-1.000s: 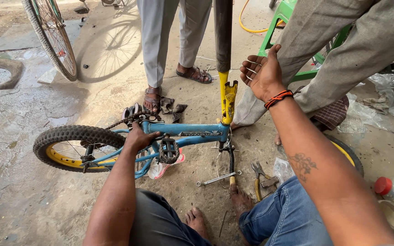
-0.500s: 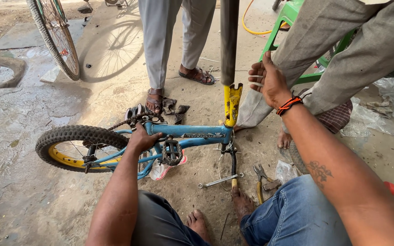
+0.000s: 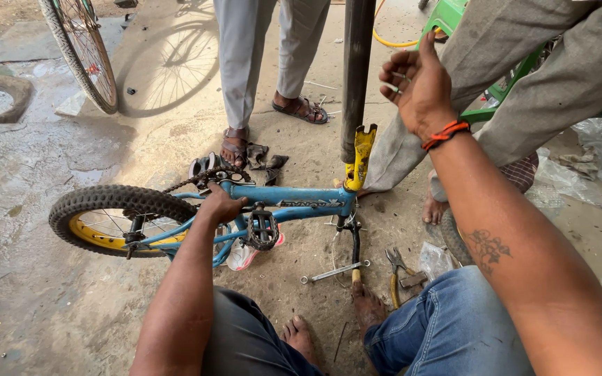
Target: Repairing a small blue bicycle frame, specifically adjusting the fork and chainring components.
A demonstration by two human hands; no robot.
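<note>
Dirt floor workshop: left hand closed round blue bike frame, right hand raised, grip open, beside dark pole.

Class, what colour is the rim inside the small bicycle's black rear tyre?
Yellow rim, seen best in the head view.

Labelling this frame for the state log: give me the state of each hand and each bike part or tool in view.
left hand: gripping the blue bike frame near its chain end
right hand: raised, open, holding nothing
blue bike frame: lying on its side on the ground
rear wheel: mounted, flat to the ground
yellow fork: pointing up against a dark pole
spanner: on the ground, untouched
pliers: on the ground, untouched
</note>
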